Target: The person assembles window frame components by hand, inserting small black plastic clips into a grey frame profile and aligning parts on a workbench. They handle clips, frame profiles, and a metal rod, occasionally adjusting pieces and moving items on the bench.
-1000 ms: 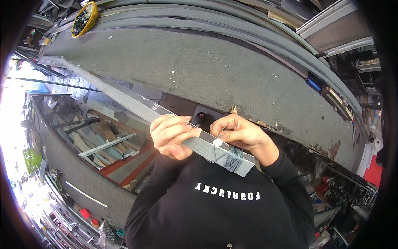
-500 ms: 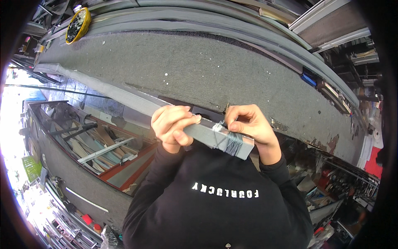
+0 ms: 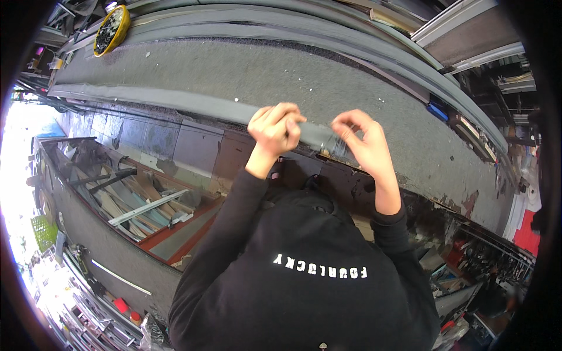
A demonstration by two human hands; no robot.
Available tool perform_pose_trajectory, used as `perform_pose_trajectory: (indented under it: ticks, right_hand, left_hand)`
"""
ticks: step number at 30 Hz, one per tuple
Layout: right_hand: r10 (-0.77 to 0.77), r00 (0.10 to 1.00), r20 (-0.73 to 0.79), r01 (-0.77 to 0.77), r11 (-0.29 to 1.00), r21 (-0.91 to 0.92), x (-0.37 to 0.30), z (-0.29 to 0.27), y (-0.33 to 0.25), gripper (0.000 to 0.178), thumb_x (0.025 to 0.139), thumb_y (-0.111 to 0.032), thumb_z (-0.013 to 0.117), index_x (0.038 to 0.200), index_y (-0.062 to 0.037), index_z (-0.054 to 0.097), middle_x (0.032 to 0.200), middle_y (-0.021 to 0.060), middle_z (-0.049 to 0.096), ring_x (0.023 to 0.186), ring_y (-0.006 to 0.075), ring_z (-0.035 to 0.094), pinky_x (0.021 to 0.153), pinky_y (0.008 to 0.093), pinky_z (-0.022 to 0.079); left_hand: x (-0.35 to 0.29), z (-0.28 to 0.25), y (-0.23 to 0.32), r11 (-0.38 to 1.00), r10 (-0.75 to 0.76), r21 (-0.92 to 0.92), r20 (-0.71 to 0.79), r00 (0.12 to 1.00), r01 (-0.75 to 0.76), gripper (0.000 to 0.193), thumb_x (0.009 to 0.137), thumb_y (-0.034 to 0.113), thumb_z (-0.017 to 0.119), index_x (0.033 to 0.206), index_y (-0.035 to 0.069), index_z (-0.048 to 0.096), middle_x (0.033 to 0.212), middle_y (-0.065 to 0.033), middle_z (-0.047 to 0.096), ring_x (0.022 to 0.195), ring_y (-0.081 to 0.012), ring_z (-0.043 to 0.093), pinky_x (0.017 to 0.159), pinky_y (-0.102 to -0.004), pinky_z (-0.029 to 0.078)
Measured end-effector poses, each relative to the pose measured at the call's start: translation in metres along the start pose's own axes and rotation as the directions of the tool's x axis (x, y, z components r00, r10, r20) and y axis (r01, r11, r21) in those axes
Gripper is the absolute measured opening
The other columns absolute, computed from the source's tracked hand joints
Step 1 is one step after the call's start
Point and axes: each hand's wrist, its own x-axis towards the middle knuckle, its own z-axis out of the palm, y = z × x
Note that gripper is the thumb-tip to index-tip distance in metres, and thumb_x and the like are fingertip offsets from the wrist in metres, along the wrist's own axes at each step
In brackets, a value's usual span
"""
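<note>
Gripping from above, the fingers of the left hand (image 3: pixel 274 128) curl shut over a long grey metal strip (image 3: pixel 175 104), which runs out from under them toward nine o'clock along the near edge of the grey felt-topped workbench (image 3: pixel 328 76). Just toward three o'clock, the right hand (image 3: pixel 364 143) pinches the strip's taped near end (image 3: pixel 333 145) between thumb and fingertips. Off at eleven o'clock a yellow-rimmed round object (image 3: pixel 111 29) lies on the bench; at eight o'clock an open bin (image 3: pixel 88 222) holds metal offcuts.
</note>
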Motion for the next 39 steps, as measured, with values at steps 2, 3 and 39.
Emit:
perform_pose_trajectory:
  ticks: [2,3,39]
  right_hand:
    - [-0.013,0.988,-0.152,-0.016,0.981,-0.193,-0.002,0.007,0.020,0.024,0.085,-0.020,0.075,0.098,-0.0026,0.067,0.095,0.0109,0.066,0.086,0.0236,0.061,0.081,0.0364,0.048]
    - [-0.044,0.971,-0.234,-0.024,0.959,-0.282,-0.004,0.011,0.030,0.026,0.085,-0.021,0.075,0.102,-0.0029,0.066,0.099,0.0114,0.065,0.089,0.0254,0.061,0.084,0.0377,0.048]
    - [-0.180,0.975,-0.131,0.134,0.944,-0.302,0.005,0.056,0.117,0.041,0.073,-0.015,0.082,0.110,-0.0050,0.067,0.105,0.0115,0.063,0.108,0.0300,0.054,0.094,0.0387,0.044]
  left_hand:
    - [0.001,0.027,-0.013,1.000,0.014,0.023,0.011,1.000,-0.014,0.020,0.081,0.009,0.055,0.066,0.015,0.068,0.077,0.0021,0.066,0.060,-0.0178,0.061,0.059,-0.0319,0.047]
    - [0.001,0.037,-0.019,1.000,0.003,0.027,0.059,0.998,-0.005,0.017,0.083,0.011,0.060,0.067,0.014,0.066,0.078,0.0034,0.065,0.058,-0.0172,0.059,0.061,-0.0323,0.046]
    - [-0.086,0.058,0.041,0.861,-0.421,0.274,-0.090,0.903,0.429,0.016,0.071,0.014,0.079,0.075,0.012,0.063,0.074,0.0020,0.061,0.074,-0.0184,0.059,0.074,-0.0342,0.038]
